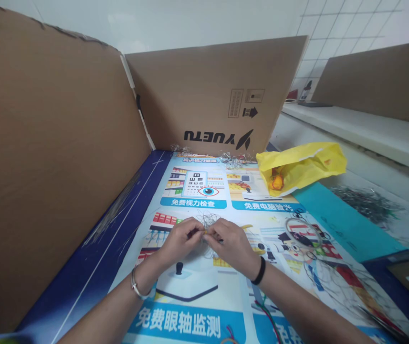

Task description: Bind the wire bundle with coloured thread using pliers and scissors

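Observation:
My left hand [180, 240] and my right hand [230, 244] meet over the printed poster [197, 306] on the table, fingertips pinched together on a small yellowish piece [205, 232]. A tangle of thin silvery wire [208, 220] lies just beyond the fingers and touches them. The left wrist wears a silver bangle, the right wrist a black band. What exactly sits between the fingertips is too small to name.
Cardboard walls stand at the left [47, 157] and back [214, 95]. A yellow plastic bag [302, 165] lies at the back right. More thin wire pieces lie at the right [365, 200] and by the back wall. A white ledge [361, 126] runs along the right.

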